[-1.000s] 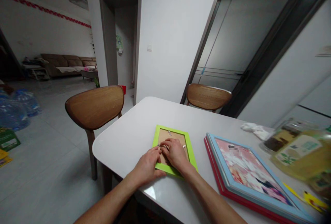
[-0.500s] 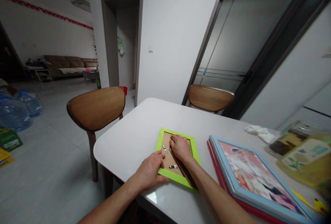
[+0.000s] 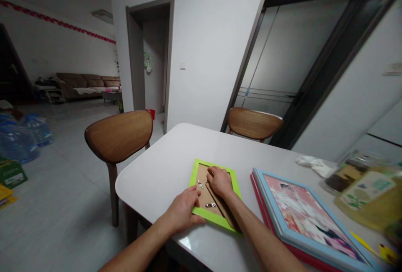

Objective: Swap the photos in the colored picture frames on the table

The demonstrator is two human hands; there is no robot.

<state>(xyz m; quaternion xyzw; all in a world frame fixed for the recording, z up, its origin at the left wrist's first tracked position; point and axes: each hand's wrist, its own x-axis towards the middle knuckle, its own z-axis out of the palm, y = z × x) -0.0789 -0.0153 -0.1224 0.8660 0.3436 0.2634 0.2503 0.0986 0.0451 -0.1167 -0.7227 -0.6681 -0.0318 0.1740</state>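
A lime-green picture frame (image 3: 216, 219) lies back side up near the table's front edge, with a brown backing board (image 3: 202, 197) inside it. Metal clips (image 3: 210, 205) show on the board. My left hand (image 3: 185, 209) grips the frame's left front corner, thumb at the near edge and fingers on the rim. My right hand (image 3: 220, 180) rests over the board's upper part with curled fingers, beside a dark strip, perhaps the board's stand. Whatever its fingertips hold is hidden.
Right of the green frame, blue and red picture frames (image 3: 282, 221) lie stacked on the white table (image 3: 157, 171). Beyond them are a white tissue (image 3: 315, 165), a clear container and a yellow bottle (image 3: 367, 196). Wooden chairs (image 3: 121, 136) stand at the far and left sides.
The whole view has shifted slightly, with the scene a little lower. Both hands keep nearly the same places on the green frame.
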